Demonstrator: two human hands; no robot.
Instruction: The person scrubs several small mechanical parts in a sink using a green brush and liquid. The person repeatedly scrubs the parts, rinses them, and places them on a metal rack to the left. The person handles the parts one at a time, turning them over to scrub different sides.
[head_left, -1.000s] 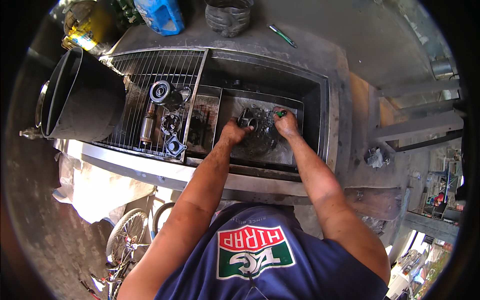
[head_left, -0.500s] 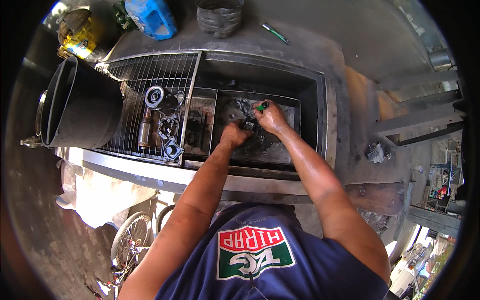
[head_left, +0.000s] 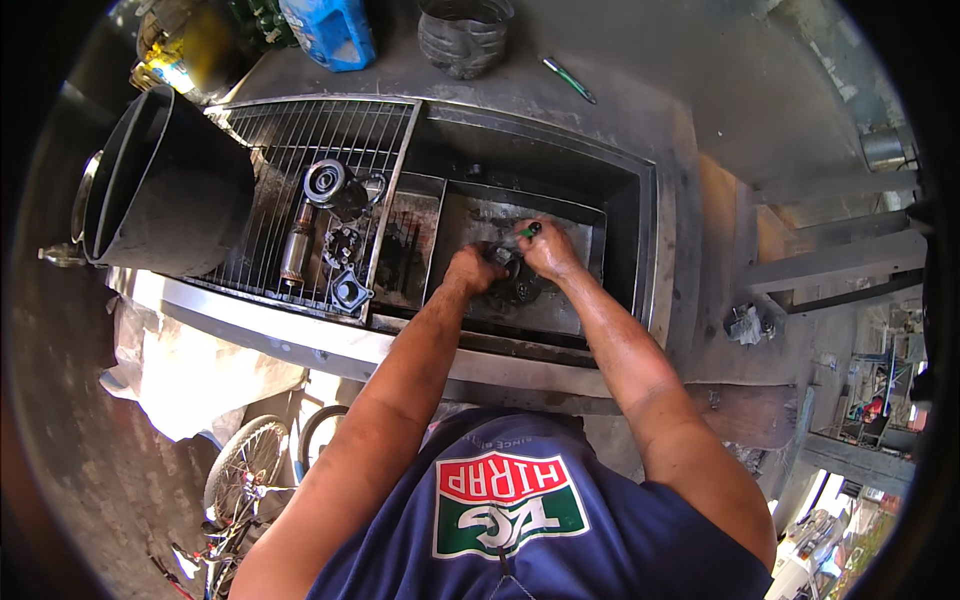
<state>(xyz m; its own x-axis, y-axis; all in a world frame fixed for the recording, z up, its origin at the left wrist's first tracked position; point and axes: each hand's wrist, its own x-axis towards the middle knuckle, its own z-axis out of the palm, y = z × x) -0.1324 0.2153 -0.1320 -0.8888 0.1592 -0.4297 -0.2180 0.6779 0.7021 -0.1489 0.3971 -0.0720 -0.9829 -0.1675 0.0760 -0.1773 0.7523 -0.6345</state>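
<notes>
Over the wash basin, my right hand is closed round a slim tool with a green and black handle, perhaps a brush; its working end is hidden. Close beside it, my left hand grips a dark, wet metal part, partly covered by the fingers. Its exact kind cannot be made out. Dark wet pieces lie below the hands on the basin floor. On the wire rack to the left rest a cylindrical motor housing, an armature and a metal end cover.
A big black bucket stands at the rack's left end. Behind the basin are a blue jug, a cut-down dark plastic container and a green pen-like tool. A bicycle stands below left; metal beams jut in at right.
My right hand has shifted slightly right and nearer me with the green-handled tool. The left hand keeps hold of the metal part. The whole view has tilted a little.
</notes>
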